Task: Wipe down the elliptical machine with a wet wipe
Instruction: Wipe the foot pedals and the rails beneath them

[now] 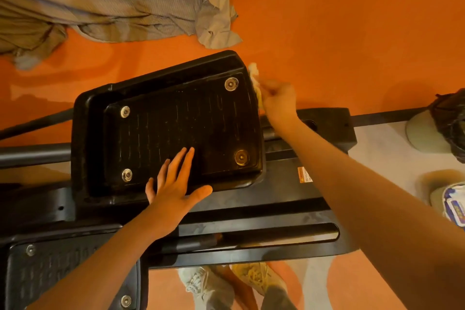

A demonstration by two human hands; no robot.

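Fingers of the right hand (278,100) pinch a crumpled wet wipe (254,75), pressing it against the far right rim of the black foot pedal (176,131). Left hand (176,184) lies flat and released, fingers spread on the ribbed tread near the pedal's near edge, apparently steadying it. Beyond the pedal run the elliptical's rails (264,211) over an orange floor (339,38); a second pedal (63,274) sits at lower left. Step in hand, by judgement: wiping the pedal's outer edge. Next move likely calls for dragging the wipe along the rim, then across the tread, with the bracing hand shifted clear.
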